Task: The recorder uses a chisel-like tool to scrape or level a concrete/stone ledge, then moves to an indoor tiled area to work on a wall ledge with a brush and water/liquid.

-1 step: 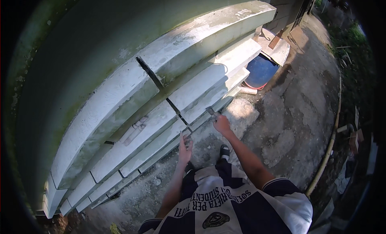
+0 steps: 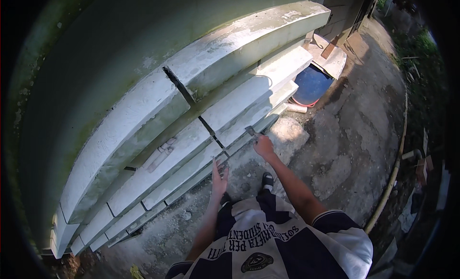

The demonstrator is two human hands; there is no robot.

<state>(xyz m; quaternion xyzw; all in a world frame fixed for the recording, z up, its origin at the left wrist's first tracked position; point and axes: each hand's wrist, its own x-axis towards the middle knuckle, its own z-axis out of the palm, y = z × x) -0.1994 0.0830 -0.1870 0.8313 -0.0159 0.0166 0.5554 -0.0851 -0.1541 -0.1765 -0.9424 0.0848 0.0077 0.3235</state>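
Note:
My right hand (image 2: 263, 147) is closed around the handle of a small flat-bladed scraper (image 2: 250, 131), whose blade is by the lower ledge on the right. My left hand (image 2: 220, 176) holds nothing I can see; its fingers are stretched and apart, close to the lowest ledges below a dark joint. Whether the fingertips touch is hard to tell. Both hands are beside long, pale stepped blocks (image 2: 139, 106) with white, plastered-looking upper faces. Dark gaps (image 2: 207, 126) cross the blocks just beyond my left hand. A crumpled pale glove-like thing (image 2: 162, 154) lies on a ledge left of the gaps.
A blue-topped tub (image 2: 312, 85) stands past the right ends of the blocks, a stained pale board (image 2: 327, 56) behind it. A greenish wall (image 2: 86, 58) rises at the left. Rough concrete ground (image 2: 345, 135) runs to the right, edged by a long pipe (image 2: 389, 188).

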